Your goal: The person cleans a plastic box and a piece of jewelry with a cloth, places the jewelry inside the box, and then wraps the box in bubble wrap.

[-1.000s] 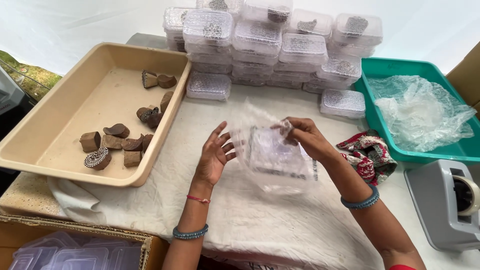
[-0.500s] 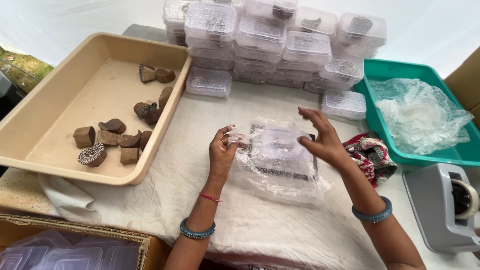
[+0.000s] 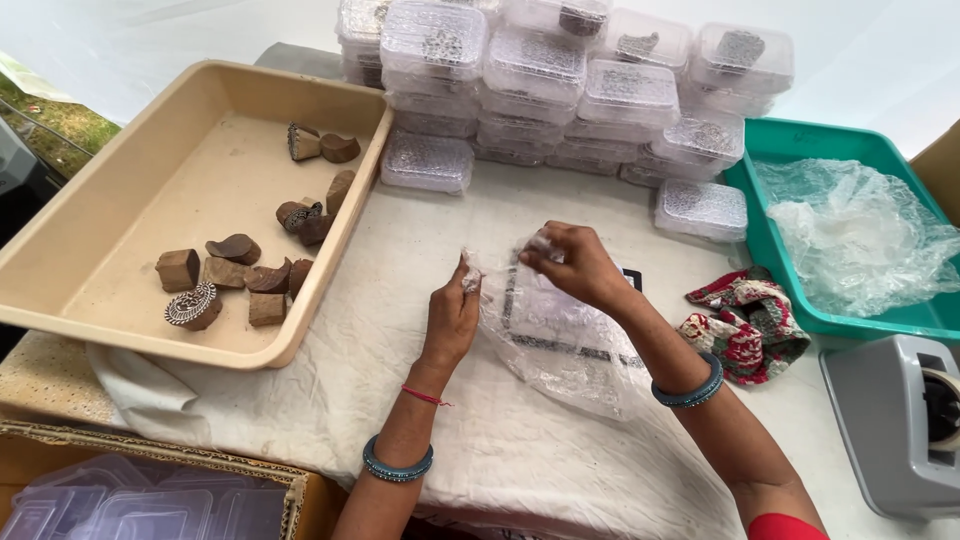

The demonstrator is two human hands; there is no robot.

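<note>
Clear plastic bag lay right of beige tray, pinched at its top edge by left hand and right hand. Likely light, limp, slippery; best gripped at rim.

The clear plastic bag has been lifted at its upper edge; half a second ago it lay spread around the clear box on the bench. The left hand has been turned upright, pinching one corner, and the right hand has been brought over to pinch the other.
</note>
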